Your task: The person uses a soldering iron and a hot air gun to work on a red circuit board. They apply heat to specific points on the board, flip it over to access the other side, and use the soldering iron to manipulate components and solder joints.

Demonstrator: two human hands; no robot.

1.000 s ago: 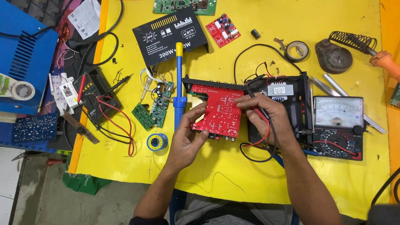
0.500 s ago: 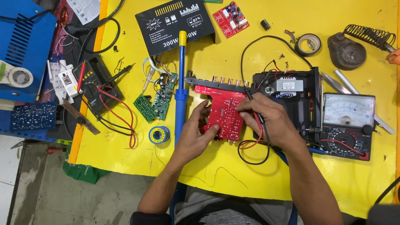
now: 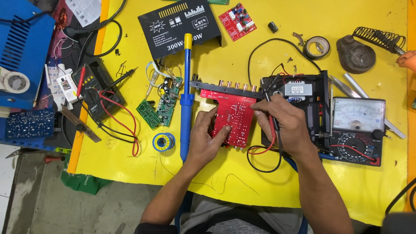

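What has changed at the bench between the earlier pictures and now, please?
Little has changed. The left hand has shifted a bit on the red circuit board, its fingers now lying across the lower part. The right hand still presses the meter probes to the board's right edge. The blue desoldering pump, solder reel and analog multimeter stayed put.

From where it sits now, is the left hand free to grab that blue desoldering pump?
Probably yes. The left hand rests on the red circuit board, apparently holding nothing, and the blue desoldering pump lies uncovered on the yellow table right beside its thumb side.
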